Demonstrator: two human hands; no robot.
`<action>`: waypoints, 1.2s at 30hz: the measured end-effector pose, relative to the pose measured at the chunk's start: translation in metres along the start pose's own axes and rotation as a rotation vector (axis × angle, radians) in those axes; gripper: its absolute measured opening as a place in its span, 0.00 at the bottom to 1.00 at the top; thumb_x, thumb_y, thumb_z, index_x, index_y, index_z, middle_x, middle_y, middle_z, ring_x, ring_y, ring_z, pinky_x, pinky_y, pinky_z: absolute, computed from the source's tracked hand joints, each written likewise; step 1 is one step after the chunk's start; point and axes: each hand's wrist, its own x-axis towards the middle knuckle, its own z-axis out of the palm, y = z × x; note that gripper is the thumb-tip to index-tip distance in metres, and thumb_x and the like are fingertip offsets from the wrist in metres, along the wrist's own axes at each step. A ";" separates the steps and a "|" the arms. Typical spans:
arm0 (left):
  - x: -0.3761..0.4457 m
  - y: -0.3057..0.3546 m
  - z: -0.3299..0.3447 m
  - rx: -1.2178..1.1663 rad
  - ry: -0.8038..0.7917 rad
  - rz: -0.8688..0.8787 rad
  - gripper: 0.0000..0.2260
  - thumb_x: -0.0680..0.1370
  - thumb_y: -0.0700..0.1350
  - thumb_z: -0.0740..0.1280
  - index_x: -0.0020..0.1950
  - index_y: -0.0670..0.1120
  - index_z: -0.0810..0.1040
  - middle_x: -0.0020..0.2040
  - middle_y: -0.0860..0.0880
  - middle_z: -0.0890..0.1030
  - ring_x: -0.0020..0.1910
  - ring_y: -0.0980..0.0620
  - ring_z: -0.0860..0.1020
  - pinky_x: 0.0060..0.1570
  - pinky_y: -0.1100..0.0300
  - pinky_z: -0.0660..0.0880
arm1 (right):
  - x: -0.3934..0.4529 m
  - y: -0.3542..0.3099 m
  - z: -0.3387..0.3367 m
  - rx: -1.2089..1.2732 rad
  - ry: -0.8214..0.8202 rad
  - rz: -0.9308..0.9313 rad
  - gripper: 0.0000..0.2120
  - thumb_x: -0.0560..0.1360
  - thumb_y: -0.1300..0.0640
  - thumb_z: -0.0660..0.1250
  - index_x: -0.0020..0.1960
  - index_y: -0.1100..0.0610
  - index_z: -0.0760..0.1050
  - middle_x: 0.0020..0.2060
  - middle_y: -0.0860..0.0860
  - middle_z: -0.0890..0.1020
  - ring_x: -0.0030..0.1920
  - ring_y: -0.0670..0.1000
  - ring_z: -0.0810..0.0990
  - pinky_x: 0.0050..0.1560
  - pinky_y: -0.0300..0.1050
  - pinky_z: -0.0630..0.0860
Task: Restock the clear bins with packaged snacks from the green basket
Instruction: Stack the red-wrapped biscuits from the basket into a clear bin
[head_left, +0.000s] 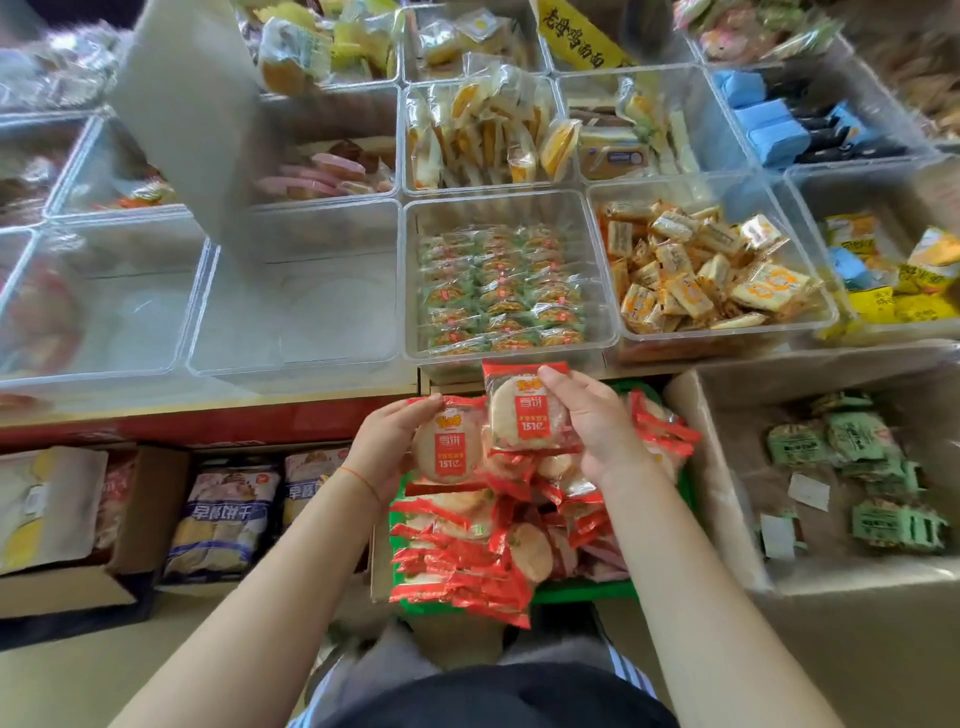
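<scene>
Clear bins: a grid on the shelf, at least three rows deep; the near row shows five, edges touching. Two near-left bins look almost bare, so open room there. The near-centre bin holds green-wrapped rounds in neat rows; the bin to its right holds a loose heap of orange packs.

Cardboard box near right, with a few green packs scattered in it. One green basket near centre, below the shelf edge, piled with red-wrapped rice crackers, too many to count.

Two hands are over the basket, one cracker pack each. Left hand has fingers curled round a pack. Right hand pinches a second pack, its top edge just at the near-centre bin's front rim.
</scene>
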 end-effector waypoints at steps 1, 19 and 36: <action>-0.003 0.001 -0.011 -0.006 -0.005 -0.001 0.10 0.76 0.47 0.71 0.53 0.41 0.82 0.49 0.39 0.84 0.43 0.44 0.83 0.41 0.50 0.82 | -0.004 0.009 0.013 0.014 0.004 0.014 0.04 0.79 0.56 0.69 0.49 0.56 0.78 0.42 0.55 0.86 0.42 0.52 0.86 0.45 0.49 0.83; -0.046 0.030 -0.400 -0.161 -0.063 0.146 0.09 0.79 0.48 0.68 0.52 0.44 0.82 0.40 0.47 0.82 0.33 0.52 0.78 0.27 0.62 0.73 | -0.067 0.180 0.375 -0.180 -0.310 0.135 0.26 0.71 0.55 0.75 0.65 0.63 0.75 0.57 0.60 0.83 0.58 0.59 0.82 0.60 0.53 0.77; 0.014 0.106 -0.463 0.080 0.282 0.236 0.09 0.74 0.39 0.73 0.54 0.42 0.81 0.36 0.47 0.81 0.25 0.57 0.74 0.23 0.67 0.68 | 0.032 0.160 0.435 -0.368 -0.263 0.049 0.13 0.76 0.50 0.71 0.54 0.58 0.80 0.48 0.54 0.87 0.53 0.55 0.85 0.62 0.54 0.77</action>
